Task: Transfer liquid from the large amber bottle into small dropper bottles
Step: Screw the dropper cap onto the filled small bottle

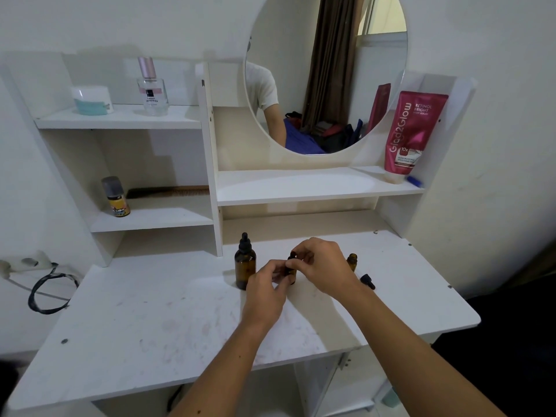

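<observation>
Left hand (pixel 268 282) grips a small amber glass vial (pixel 291 270); right hand (pixel 323 264) pinches its black cap. Big round-shouldered bottle (pixel 245 266) stands beside, on the scuffed white table (pixel 150 320).

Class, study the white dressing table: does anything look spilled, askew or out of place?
No spill shows. A black dropper cap lies on its side beside the open small amber bottle. Faint pinkish smudges mark the white tabletop.
</observation>
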Demonstrator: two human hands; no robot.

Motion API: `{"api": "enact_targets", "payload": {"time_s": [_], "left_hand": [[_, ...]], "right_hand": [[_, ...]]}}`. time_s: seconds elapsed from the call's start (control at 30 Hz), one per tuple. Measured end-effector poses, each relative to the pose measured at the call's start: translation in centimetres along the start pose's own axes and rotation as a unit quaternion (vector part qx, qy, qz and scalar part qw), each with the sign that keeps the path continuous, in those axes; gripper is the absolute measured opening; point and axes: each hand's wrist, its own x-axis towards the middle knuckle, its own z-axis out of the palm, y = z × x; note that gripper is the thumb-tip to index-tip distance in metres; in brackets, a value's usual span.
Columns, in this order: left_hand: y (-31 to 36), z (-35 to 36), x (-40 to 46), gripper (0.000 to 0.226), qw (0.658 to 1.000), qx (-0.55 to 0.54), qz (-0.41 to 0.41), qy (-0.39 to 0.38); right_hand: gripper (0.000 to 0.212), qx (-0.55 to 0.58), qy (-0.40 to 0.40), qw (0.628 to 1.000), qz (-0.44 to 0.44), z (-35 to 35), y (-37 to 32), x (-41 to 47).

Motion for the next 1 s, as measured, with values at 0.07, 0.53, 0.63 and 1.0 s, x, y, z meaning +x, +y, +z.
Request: {"api": "enact_targets", "payload": {"time_s": [0.07, 0.53, 0.63, 1.0], "left_hand": [[0.08, 0.06, -0.03, 0.023, 1.000, -0.007, -0.005, -0.001], [0.20, -0.01, -0.10, 0.024, 1.000, -0.004, -0.002, -0.004], [0.27, -0.07, -0.04, 0.026, 1.000, -0.003, 0.000, -0.004], [0.15, -0.03, -0.06, 0.024, 1.000, 0.000, 0.001, -0.005]], "right_hand": [[0.029, 0.001, 0.002, 1.000, -0.009, -0.13, -0.02, 0.03], [0.025, -0.005, -0.035, 0.999, -0.025, -0.65, 0.21, 0.13], [0.019, 0.007, -0.045, 0.999, -0.013, -0.72, 0.34, 0.17], [0.025, 0.011, -0.049, 0.999, -0.009, -0.56, 0.27, 0.55]]}}
